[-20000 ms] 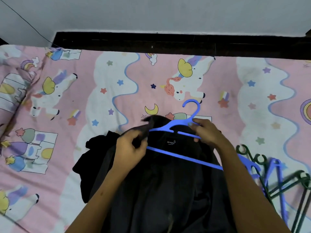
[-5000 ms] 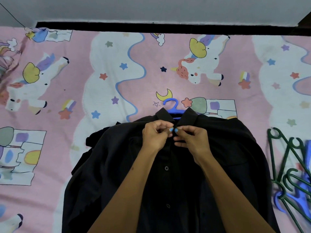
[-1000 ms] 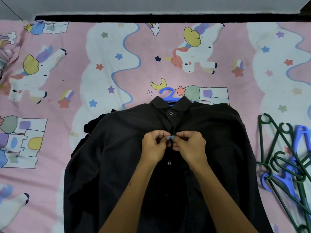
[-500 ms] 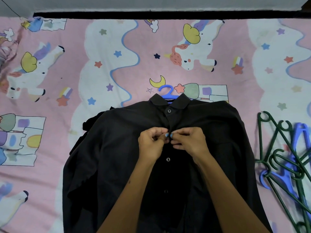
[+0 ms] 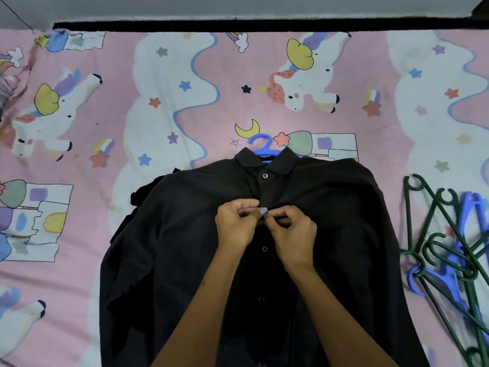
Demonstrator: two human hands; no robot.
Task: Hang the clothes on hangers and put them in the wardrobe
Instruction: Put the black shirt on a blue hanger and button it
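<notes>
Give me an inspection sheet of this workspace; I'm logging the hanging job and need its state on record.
Surface: bed with a pink unicorn-print sheet, lightly wrinkled at the left edge.
Job's things: black button-up shirt lies flat, front up, on a blue hanger; only the hanger hook shows above the collar. Top button is fastened.
Clutter: pile of green and blue hangers to the right; dark cloth peeks from under the shirt's left side.
Grippers: left hand and right hand pinch the placket at the second button.
Cables: a thin dark line crosses the wall, top left.
Surroundings: pale wall, dark strip along the bed's far edge.
</notes>
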